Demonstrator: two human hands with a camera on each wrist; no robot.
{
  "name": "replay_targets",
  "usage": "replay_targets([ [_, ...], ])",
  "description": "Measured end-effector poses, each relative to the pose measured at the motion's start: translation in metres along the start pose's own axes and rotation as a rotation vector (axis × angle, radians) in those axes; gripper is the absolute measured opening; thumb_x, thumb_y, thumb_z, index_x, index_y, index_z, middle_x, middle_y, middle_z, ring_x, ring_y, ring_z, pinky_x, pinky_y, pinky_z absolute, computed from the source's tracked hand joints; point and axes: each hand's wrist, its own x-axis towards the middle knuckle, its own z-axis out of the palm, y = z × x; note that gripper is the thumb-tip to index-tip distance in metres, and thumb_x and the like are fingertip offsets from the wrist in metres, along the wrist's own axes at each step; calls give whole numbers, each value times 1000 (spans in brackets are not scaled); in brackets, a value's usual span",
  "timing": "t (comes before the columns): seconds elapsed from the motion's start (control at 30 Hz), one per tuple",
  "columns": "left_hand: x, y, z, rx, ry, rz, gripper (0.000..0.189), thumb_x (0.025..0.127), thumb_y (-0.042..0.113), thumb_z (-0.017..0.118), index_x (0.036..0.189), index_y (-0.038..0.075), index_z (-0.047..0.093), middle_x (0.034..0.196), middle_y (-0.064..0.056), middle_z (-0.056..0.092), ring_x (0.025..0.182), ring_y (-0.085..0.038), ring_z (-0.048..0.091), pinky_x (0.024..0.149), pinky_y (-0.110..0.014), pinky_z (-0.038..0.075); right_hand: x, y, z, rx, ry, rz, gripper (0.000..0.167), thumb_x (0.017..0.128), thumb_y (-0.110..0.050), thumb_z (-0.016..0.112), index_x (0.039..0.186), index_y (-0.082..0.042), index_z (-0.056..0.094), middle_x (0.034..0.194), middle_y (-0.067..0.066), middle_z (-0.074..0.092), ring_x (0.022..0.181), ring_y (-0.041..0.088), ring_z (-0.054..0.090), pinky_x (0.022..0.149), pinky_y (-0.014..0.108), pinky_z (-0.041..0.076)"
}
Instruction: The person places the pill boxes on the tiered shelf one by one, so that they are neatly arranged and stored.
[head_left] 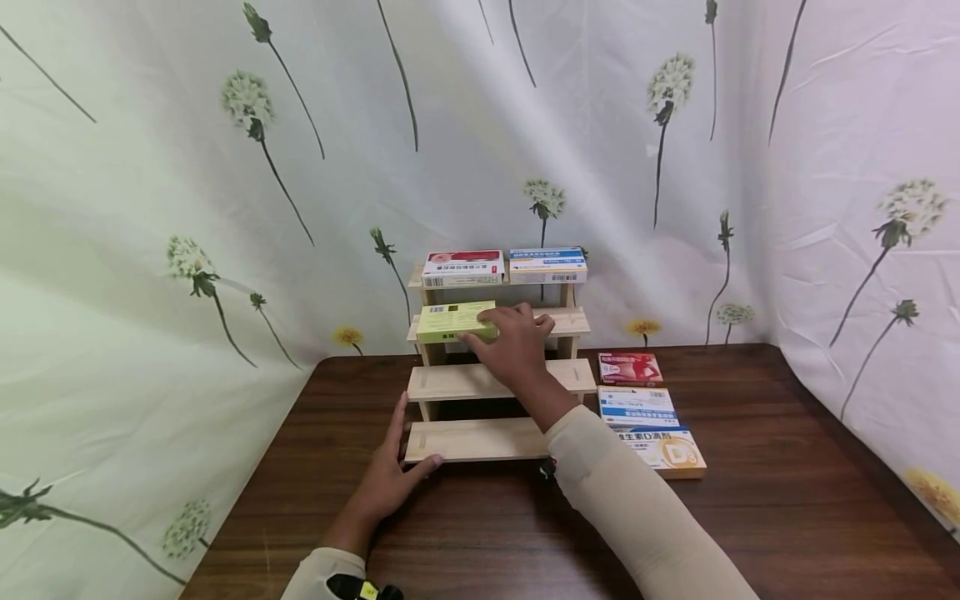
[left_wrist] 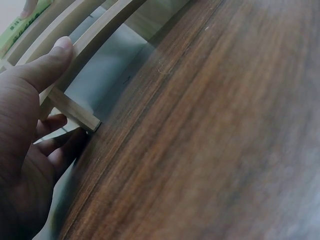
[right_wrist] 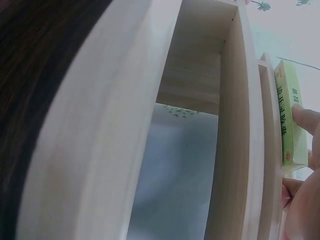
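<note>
A stepped wooden rack (head_left: 465, 440) stands on the table. On the left part of its second step from the top lies a yellow-green medicine box (head_left: 450, 319). My right hand (head_left: 517, 346) holds that box by its right end, thumb at the front and a finger on top. The right wrist view shows the green box (right_wrist: 289, 115) along the step's edge, fingers at one end. My left hand (head_left: 386, 483) grips the rack's lower left corner. In the left wrist view, that hand's thumb (left_wrist: 52, 57) lies on the lowest step, with the other fingers round the side.
On the top step lie a red-and-white box (head_left: 463, 268) and a blue-and-white box (head_left: 547, 265). Right of the rack, a red box (head_left: 630, 368), a blue-and-white box (head_left: 637, 407) and a vitamin D box (head_left: 663, 452) lie on the brown table (head_left: 787, 500). A flower-printed cloth (head_left: 465, 183) hangs behind.
</note>
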Motion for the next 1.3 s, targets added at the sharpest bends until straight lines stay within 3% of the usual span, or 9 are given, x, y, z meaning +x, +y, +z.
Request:
replay_targets([
  [0.77, 1, -1, -1, 15, -5, -10, 117, 99, 30, 84, 174, 49, -4, 170, -29, 40, 141, -43, 63, 111, -56, 55, 2, -3, 2, -125, -32, 20, 60, 89, -64, 85, 118, -12, 74, 118, 7, 82, 107, 29, 59, 95, 63, 39],
  [1.13, -1, 0, 0, 27, 2, -19, 116, 100, 34, 84, 174, 49, -4, 170, -29, 39, 140, -45, 64, 111, -60, 54, -4, -4, -8, -122, -30, 24, 62, 86, -63, 88, 117, -13, 69, 109, 5, 81, 106, 29, 59, 91, 60, 38],
  [1.3, 0, -1, 0, 37, 2, -18, 116, 99, 35, 84, 174, 50, -4, 170, -29, 39, 141, -46, 62, 112, -61, 54, -8, -4, -19, -85, -47, 32, 65, 87, -61, 88, 129, -14, 71, 122, 6, 80, 112, 31, 60, 93, 62, 37],
])
